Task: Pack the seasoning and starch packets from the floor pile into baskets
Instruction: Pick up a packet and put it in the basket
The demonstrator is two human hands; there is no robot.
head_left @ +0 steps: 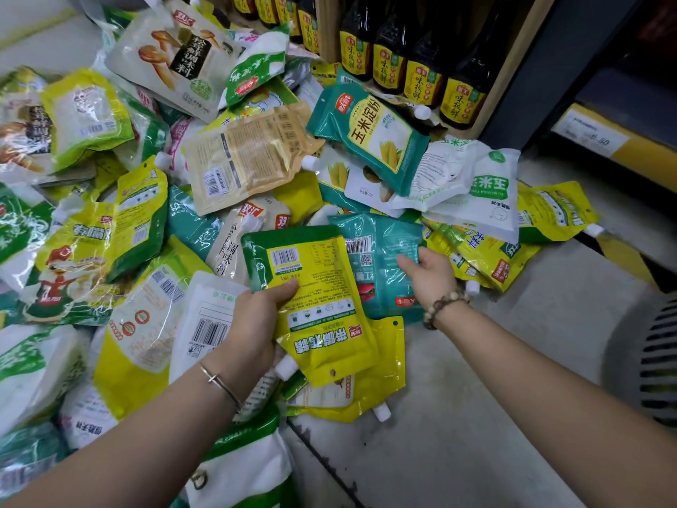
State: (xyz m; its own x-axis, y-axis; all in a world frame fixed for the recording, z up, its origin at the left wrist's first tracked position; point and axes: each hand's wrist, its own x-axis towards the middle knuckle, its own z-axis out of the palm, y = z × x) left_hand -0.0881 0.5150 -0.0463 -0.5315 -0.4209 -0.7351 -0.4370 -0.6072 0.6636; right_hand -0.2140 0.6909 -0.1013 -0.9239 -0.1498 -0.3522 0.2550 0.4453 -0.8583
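Note:
A big pile of seasoning and starch packets (234, 159) covers the floor across the left and middle of the head view. My left hand (252, 317) grips a yellow and green seasoning packet (315, 295), thumb on its face, lifted a little above the pile. My right hand (426, 276) holds the right edge of a teal packet (381, 258) lying just right of the yellow one. A teal corn starch packet (370, 137) lies farther back. A dark slatted basket (655, 361) shows at the right edge.
A wooden shelf with dark sauce bottles (421, 64) stands behind the pile. A dark shelf unit with a yellow price rail (615, 141) runs along the right. Bare grey floor (476, 397) lies between my arms and the basket.

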